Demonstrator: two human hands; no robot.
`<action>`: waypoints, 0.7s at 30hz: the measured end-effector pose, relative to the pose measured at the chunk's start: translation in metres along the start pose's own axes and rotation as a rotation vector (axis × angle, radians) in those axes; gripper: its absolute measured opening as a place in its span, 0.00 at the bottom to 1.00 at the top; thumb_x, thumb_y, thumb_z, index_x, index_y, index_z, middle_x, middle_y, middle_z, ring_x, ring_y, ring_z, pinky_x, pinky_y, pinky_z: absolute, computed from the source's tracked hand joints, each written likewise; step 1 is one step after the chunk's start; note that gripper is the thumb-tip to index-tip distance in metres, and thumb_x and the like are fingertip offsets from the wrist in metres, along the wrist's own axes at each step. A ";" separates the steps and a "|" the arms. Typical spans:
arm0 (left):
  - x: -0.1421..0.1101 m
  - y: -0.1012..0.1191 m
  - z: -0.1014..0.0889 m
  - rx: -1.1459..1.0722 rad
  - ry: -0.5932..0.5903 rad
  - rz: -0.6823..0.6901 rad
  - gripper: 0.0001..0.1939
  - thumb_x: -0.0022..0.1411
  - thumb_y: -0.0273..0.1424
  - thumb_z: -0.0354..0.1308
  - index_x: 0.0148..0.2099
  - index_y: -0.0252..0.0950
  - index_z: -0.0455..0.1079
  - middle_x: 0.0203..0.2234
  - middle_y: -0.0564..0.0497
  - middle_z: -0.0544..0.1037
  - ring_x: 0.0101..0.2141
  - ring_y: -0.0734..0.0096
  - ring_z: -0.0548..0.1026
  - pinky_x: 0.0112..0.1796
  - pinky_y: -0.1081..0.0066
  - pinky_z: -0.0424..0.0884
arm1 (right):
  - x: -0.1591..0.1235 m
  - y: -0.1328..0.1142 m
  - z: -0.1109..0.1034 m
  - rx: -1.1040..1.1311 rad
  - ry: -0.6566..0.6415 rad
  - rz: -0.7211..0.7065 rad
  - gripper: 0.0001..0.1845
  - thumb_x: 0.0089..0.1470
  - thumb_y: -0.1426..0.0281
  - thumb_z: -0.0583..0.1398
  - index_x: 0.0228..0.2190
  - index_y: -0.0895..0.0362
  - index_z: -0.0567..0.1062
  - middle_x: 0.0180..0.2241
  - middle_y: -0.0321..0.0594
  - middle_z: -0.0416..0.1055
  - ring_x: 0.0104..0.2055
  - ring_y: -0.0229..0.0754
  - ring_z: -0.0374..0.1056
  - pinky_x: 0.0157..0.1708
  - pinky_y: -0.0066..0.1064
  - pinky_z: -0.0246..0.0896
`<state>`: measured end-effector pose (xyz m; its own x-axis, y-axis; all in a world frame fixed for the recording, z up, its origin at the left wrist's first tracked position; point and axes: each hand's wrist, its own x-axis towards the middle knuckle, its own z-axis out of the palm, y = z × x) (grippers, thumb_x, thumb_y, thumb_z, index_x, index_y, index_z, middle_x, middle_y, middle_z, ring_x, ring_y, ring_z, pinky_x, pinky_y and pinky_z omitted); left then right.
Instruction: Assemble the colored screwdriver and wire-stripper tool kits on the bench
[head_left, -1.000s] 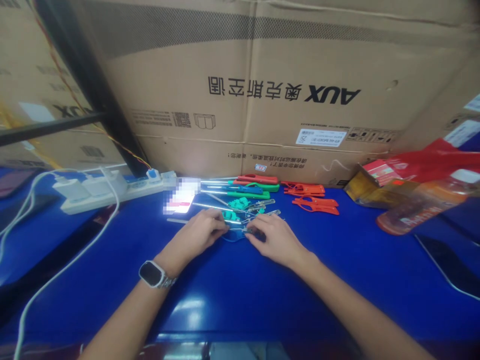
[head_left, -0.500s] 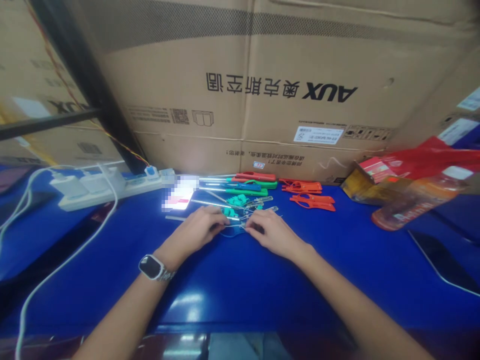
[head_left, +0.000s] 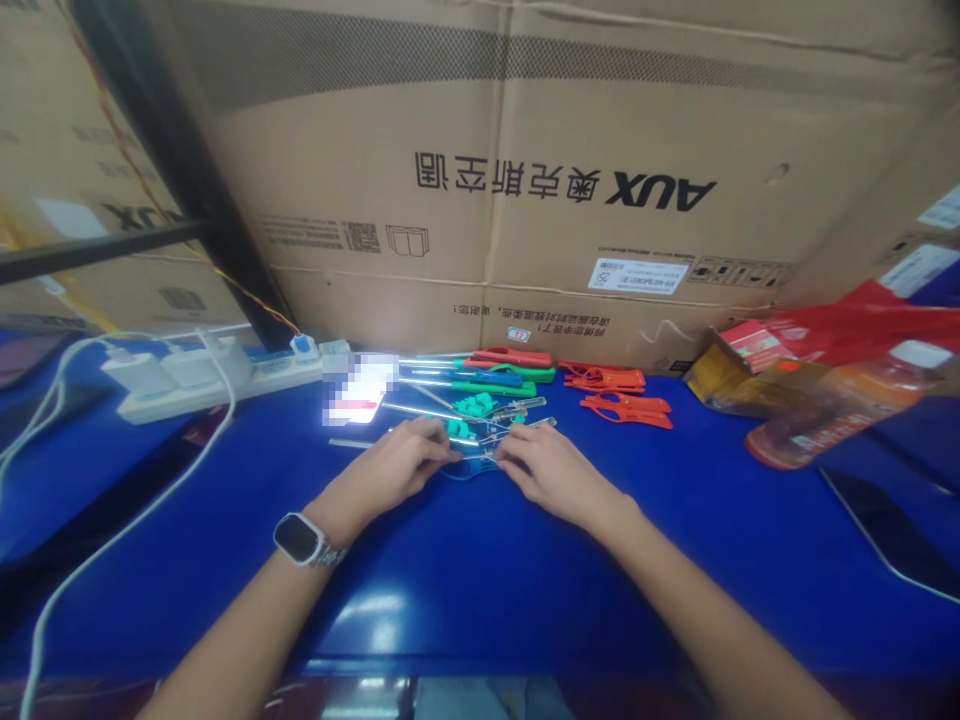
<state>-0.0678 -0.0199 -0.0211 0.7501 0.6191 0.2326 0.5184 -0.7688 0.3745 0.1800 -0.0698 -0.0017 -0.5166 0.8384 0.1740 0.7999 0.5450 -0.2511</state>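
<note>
My left hand (head_left: pixel 411 458) has its fingers pinched at the left end of a thin white wire (head_left: pixel 474 458). Facing it, my right hand (head_left: pixel 556 468) pinches at the wire's other end, by a small pale part mostly hidden by the fingertips. Under the fingertips lies a translucent blue lighter shell half (head_left: pixel 469 470). Just beyond are teal plastic pieces (head_left: pixel 478 404), thin metal tubes and small clear parts with wires (head_left: pixel 534 405). Long-necked lighters with red (head_left: pixel 517 356), blue (head_left: pixel 491 377) and green handles lie behind these.
Orange handle shells (head_left: pixel 628 409) lie at the back right. A drink bottle (head_left: pixel 832 410) leans by an open carton (head_left: pixel 724 385), with a dark phone (head_left: pixel 892 525) nearer. At left are a power strip (head_left: pixel 225 385), white cables and a lit screen (head_left: pixel 364 390). A large cardboard box (head_left: pixel 525 250) stands behind.
My hands have drawn slightly apart, the right one shifting a little right, and more of the wire shows between them. The lighters and other parts lie as before.
</note>
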 end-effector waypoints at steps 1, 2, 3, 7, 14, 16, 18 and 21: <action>0.000 0.001 0.000 -0.003 0.000 -0.004 0.14 0.69 0.28 0.52 0.46 0.41 0.79 0.38 0.48 0.75 0.38 0.67 0.73 0.40 0.68 0.68 | 0.000 -0.001 -0.001 -0.016 -0.006 -0.002 0.08 0.64 0.73 0.56 0.35 0.56 0.76 0.37 0.41 0.72 0.38 0.41 0.68 0.42 0.36 0.56; 0.000 0.002 0.000 -0.006 0.000 -0.010 0.14 0.69 0.28 0.51 0.46 0.41 0.79 0.39 0.48 0.75 0.39 0.67 0.73 0.41 0.68 0.69 | 0.000 -0.001 -0.001 -0.022 -0.011 -0.004 0.08 0.64 0.73 0.56 0.35 0.56 0.76 0.37 0.41 0.72 0.38 0.41 0.68 0.41 0.35 0.56; 0.000 0.003 0.000 -0.011 0.004 -0.022 0.14 0.69 0.27 0.51 0.47 0.41 0.78 0.39 0.48 0.75 0.39 0.67 0.73 0.41 0.68 0.69 | 0.000 -0.001 -0.002 -0.019 -0.014 -0.003 0.08 0.64 0.73 0.56 0.35 0.56 0.76 0.37 0.41 0.72 0.38 0.41 0.68 0.40 0.35 0.56; -0.002 0.005 -0.004 -0.056 0.039 -0.125 0.11 0.61 0.28 0.58 0.46 0.38 0.75 0.40 0.48 0.76 0.40 0.65 0.75 0.42 0.67 0.71 | 0.000 0.000 -0.001 0.040 -0.025 0.020 0.08 0.63 0.74 0.56 0.35 0.56 0.76 0.36 0.40 0.72 0.37 0.40 0.68 0.36 0.31 0.57; -0.010 -0.001 -0.017 -0.150 0.015 -0.238 0.12 0.54 0.27 0.61 0.42 0.37 0.77 0.37 0.49 0.78 0.36 0.66 0.76 0.40 0.67 0.73 | -0.001 0.002 0.001 0.083 -0.009 0.039 0.06 0.61 0.75 0.58 0.33 0.55 0.75 0.36 0.39 0.72 0.35 0.39 0.68 0.35 0.31 0.58; -0.012 -0.005 -0.018 -0.179 0.004 -0.255 0.12 0.54 0.26 0.59 0.42 0.37 0.78 0.36 0.49 0.78 0.35 0.67 0.76 0.39 0.68 0.73 | -0.001 0.001 0.001 0.081 -0.005 0.046 0.06 0.61 0.75 0.57 0.33 0.55 0.75 0.35 0.39 0.72 0.35 0.39 0.67 0.34 0.30 0.57; -0.013 -0.008 -0.017 -0.206 -0.002 -0.276 0.14 0.54 0.25 0.58 0.43 0.37 0.77 0.36 0.49 0.77 0.35 0.67 0.76 0.38 0.68 0.73 | -0.001 0.000 0.002 0.076 -0.002 0.049 0.06 0.61 0.75 0.57 0.33 0.55 0.74 0.35 0.39 0.72 0.34 0.39 0.67 0.34 0.30 0.57; -0.014 -0.009 -0.017 -0.226 -0.017 -0.288 0.14 0.55 0.24 0.57 0.44 0.37 0.77 0.36 0.49 0.77 0.35 0.67 0.76 0.38 0.69 0.73 | 0.000 0.000 0.003 0.074 0.001 0.048 0.06 0.61 0.75 0.58 0.32 0.55 0.74 0.35 0.39 0.72 0.34 0.39 0.67 0.33 0.30 0.56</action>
<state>-0.0897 -0.0190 -0.0125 0.5943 0.8008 0.0750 0.6067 -0.5076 0.6118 0.1788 -0.0702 -0.0046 -0.4780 0.8634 0.1614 0.7989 0.5037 -0.3287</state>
